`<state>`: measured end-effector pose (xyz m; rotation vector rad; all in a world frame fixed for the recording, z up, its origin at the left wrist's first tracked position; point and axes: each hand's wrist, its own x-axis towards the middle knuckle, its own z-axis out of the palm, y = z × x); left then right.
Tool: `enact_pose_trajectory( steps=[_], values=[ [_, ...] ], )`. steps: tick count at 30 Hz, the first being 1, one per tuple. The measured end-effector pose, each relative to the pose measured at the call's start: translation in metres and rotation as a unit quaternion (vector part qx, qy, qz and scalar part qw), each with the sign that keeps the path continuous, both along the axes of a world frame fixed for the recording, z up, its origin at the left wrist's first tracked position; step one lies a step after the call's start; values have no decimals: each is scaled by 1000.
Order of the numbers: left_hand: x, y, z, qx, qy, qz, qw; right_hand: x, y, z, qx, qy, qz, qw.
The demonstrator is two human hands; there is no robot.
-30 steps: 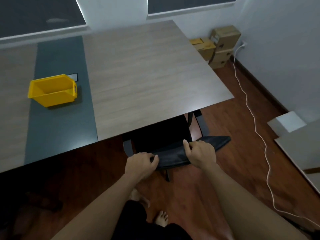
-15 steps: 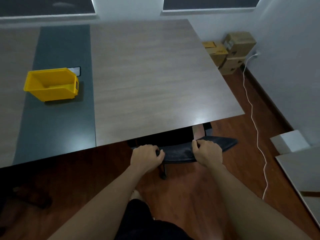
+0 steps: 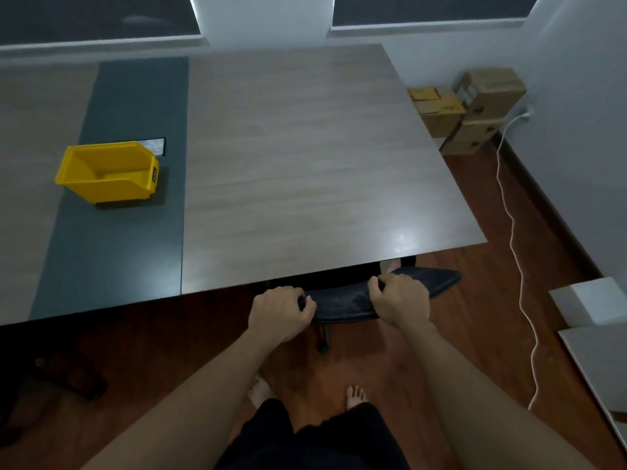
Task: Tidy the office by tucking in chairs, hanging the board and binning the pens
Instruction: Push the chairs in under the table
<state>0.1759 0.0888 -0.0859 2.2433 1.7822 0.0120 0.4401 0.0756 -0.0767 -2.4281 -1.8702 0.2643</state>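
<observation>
A black office chair [image 3: 342, 301] stands at the near edge of the wooden table [image 3: 305, 164], its seat hidden under the tabletop. Only the top of its backrest shows. My left hand [image 3: 280, 312] grips the backrest's left end and my right hand [image 3: 400, 301] grips it right of the middle. An empty yellow bin [image 3: 108, 171] sits on the table's dark grey strip at the left. No pens or board are in view.
A dark flat phone-like object [image 3: 156, 145] lies behind the bin. Cardboard boxes [image 3: 475, 106] are stacked in the far right corner. A white cable [image 3: 512, 232] runs along the floor. White panels [image 3: 597, 320] lie at the right. Another chair's base [image 3: 68, 378] shows at the lower left.
Both hands have pushed the chair forward; its seat has gone under the table and only the backrest top remains outside. I have stepped closer to the table.
</observation>
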Motion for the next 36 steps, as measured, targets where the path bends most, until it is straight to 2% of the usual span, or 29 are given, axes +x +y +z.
enact_pose_trajectory(
  steps=[8, 13, 18, 27, 36],
  values=[
    [0, -6, 5, -79, -37, 43, 995, 5, 0, 12, -51, 26, 60, 997],
    [-22, -45, 11, -61, -174, 177, 967, 7, 5, 13, -129, 70, 111, 983],
    [-79, -101, 18, -58, -192, 300, 933, -11, 25, 21, -170, 141, 215, 951],
    [-171, -174, 35, -29, -195, 415, 888, -146, 40, 48, -161, 202, 344, 903],
    [-293, -218, 50, -2, -206, 502, 840, -316, 42, 57, -175, 191, 446, 857]
  ],
)
